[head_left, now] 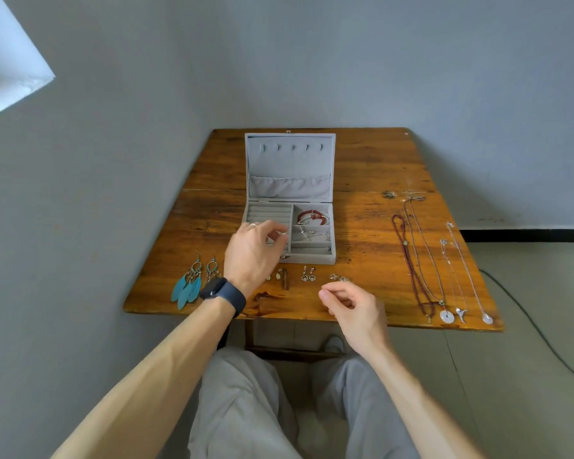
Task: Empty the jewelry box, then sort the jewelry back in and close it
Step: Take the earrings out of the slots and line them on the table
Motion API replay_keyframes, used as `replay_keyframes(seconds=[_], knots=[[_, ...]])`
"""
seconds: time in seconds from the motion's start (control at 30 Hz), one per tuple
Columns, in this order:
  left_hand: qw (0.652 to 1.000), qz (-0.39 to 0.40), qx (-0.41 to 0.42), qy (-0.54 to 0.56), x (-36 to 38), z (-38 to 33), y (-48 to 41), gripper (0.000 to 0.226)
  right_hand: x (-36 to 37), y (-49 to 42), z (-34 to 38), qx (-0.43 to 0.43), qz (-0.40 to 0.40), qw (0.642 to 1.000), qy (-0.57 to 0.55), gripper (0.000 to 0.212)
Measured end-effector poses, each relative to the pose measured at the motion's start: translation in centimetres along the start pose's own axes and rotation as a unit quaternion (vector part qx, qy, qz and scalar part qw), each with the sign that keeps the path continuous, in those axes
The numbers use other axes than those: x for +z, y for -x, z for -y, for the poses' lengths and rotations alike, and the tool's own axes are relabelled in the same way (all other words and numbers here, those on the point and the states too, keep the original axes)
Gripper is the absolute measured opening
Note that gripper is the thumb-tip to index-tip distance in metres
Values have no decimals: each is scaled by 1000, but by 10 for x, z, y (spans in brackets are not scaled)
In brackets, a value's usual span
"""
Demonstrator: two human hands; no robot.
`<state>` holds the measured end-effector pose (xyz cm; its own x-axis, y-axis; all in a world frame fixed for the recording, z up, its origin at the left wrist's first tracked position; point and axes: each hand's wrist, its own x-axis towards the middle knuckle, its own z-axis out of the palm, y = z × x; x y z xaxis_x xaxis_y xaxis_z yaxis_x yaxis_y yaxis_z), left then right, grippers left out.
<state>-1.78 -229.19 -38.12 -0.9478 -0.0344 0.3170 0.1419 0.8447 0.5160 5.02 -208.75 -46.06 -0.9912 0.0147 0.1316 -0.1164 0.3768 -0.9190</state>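
The jewelry box [289, 160] stood open on the wooden desk [378, 167], its lid upright at the far side and its grey tray toward the person. The left grip [254, 250], a bare hand with a dark watch [224, 291] on the wrist, hovered over the ring rolls [269, 212] in the box's left half. Thumb and forefinger were clenched on a small pale metal piece [281, 232], too small to name.

In the box's right half, a red bead bracelet [312, 216] lay in the farthest compartment. A thin silvery chain [315, 234] lay in the compartment next nearer.

The right grip [352, 306] hung near the desk's front edge, in front of the box's right corner. Its fingers were curled with the thumb against them; whether they grasped anything could not be told.

Just in front of the box lay a pair of small drop earrings [308, 274]. A pale-stoned pair [280, 273] lay to their left, and a few rings [339, 277] lay to their right. Teal feather earrings [188, 286] lay in front of the box's left corner. Well to the right of the box, four necklaces [421, 260] were stretched out lengthwise, their pendants toward the person.
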Motion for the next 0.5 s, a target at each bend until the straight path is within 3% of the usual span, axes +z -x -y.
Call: replay_keyframes(seconds=[0.17, 0.4, 0.5], knots=[[999, -3, -41, 27, -3, 13, 44, 22, 10, -1, 2, -9, -5, 999, 39, 13], [990, -2, -64, -124, -14, 55, 59, 23, 44, -4, 31, -70, 28, 991, 109, 6], [987, 12, -72, -141, -16, 69, 54, 23, 66, -13, 47, -92, 40, 983, 157, 5]])
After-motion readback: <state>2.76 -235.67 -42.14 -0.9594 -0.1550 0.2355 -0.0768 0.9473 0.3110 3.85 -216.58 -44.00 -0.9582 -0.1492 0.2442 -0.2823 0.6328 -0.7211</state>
